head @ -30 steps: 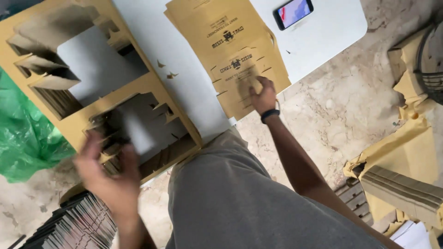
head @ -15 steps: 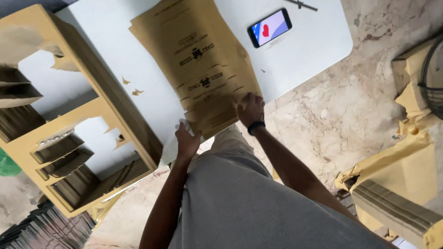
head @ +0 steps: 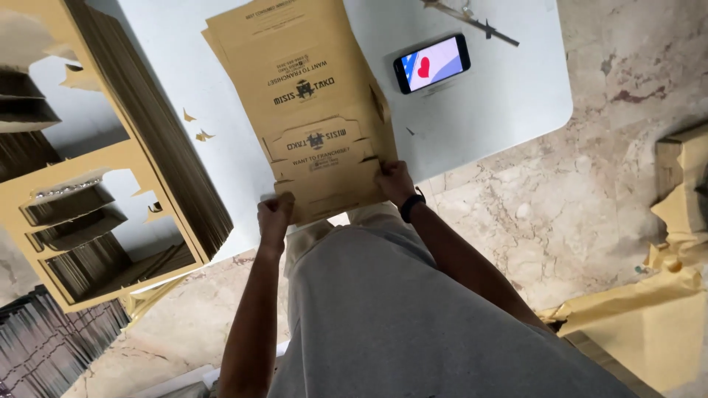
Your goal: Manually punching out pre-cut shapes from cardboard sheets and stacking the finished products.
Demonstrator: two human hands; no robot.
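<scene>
Head camera, looking straight down: a person in a grey shirt stands at the near edge of a white tabletop [head: 501, 103], both bare hands closed on the near end of a flat, die-cut brown cardboard box blank [head: 310, 103] printed in dark ink. The left hand [head: 275, 217] curls over the blank's lower left corner, fingers pressed together around the edge; the right hand [head: 394, 183], a black band at its wrist, pinches the lower right corner from above. The blank lies lengthwise on the table, its far end well up the surface and its near end overhanging the table edge towards the person's body.

A tall stack of punched-out brown cardboard waste frames [head: 110, 177] stands just to the left, touching the tabletop's left side, with small brown scraps beside it. A black smartphone [head: 432, 63] with a lit screen rests to the right of the blank, apart from it, and a thin dark tool [head: 472, 22] lies at the far edge. More brown cardboard [head: 649, 324] sits on the mottled stone floor at right.

By the look of it, the step in hand is working the blank's near flap section; any next move would call for both corners held level so the panel bends along its scored crease rather than buckling.
</scene>
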